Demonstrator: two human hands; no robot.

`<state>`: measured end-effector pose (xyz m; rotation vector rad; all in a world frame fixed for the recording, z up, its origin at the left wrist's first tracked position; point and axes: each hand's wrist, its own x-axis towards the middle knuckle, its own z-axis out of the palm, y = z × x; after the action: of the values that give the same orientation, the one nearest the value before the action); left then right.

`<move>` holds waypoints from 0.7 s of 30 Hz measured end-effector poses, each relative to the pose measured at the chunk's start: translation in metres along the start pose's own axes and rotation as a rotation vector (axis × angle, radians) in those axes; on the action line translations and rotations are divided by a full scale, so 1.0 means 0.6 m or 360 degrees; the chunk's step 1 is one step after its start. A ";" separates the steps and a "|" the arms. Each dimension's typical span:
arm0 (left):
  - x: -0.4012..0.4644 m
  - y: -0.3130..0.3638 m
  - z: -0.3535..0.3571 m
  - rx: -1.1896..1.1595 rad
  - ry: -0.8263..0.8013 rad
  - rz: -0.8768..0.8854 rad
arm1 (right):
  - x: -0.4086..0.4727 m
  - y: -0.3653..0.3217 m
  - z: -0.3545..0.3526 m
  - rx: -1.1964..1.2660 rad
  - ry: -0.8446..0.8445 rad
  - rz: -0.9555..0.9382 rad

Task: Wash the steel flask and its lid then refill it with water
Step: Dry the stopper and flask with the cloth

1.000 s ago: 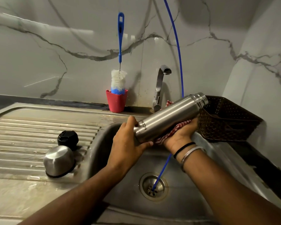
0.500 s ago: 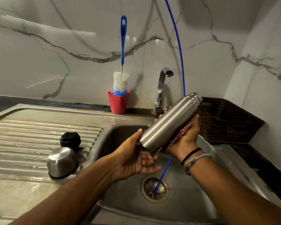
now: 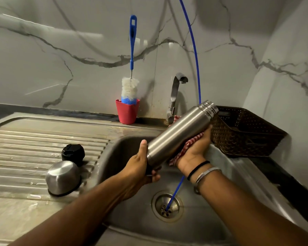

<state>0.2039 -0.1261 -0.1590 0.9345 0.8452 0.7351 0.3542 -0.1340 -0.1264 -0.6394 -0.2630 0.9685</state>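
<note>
The flask (image 3: 180,133) is held tilted over the sink (image 3: 210,221), its base low and to the left, its open threaded mouth raised toward the far right, just in front of the basket (image 3: 245,134). The left hand (image 3: 140,167) grasps the base, thumb up along the near side and fingers curled under the bottom. The right hand (image 3: 194,148) cups the flask's middle from below with a red-checked cloth (image 3: 185,148) pressed between palm and steel; its fingers wrap round the far side, mostly hidden. Two bands sit on the right wrist. On the ribbed drainboard (image 3: 25,139) to the left the steel cap (image 3: 63,177) stands upside down, with the black stopper (image 3: 73,153) just beyond it, touching or nearly so. At the far wall a red cup (image 3: 127,112) holds a bottle brush (image 3: 131,68) upright, bristles down. The tap (image 3: 175,96) stands to the right of the cup, behind the flask. A thin blue tube (image 3: 194,50) comes down from above, passes behind the flask and ends in the drain (image 3: 167,205).
</note>
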 end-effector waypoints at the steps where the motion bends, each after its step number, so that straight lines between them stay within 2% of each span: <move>1: 0.000 -0.002 0.001 0.0169 -0.0016 0.0167 | -0.005 0.005 0.002 0.0012 0.0002 0.0003; 4: -0.008 -0.001 0.000 0.0606 -0.0127 0.0629 | -0.014 0.019 0.012 -0.0034 0.0023 -0.0030; 8: -0.016 0.002 -0.003 0.0739 -0.0150 0.1005 | -0.021 0.039 0.007 -0.0144 -0.0017 0.0034; 11: -0.022 0.003 -0.004 0.0812 -0.0013 0.1051 | -0.029 0.039 0.002 -0.0222 -0.0081 0.0158; 15: -0.005 -0.003 -0.022 0.1260 0.0301 0.1147 | -0.034 0.027 -0.011 -0.0375 -0.0211 0.0287; 19: -0.006 -0.004 -0.026 0.1264 0.0080 0.0949 | -0.037 0.018 -0.025 -0.0764 -0.0359 0.0343; 21: -0.003 -0.005 -0.030 0.1291 0.0023 0.0976 | -0.038 0.020 -0.025 -0.0963 -0.0408 0.0377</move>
<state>0.1881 -0.1223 -0.1671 1.9710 0.8855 0.9311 0.3407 -0.1540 -0.1440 -1.1162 -0.7375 1.2087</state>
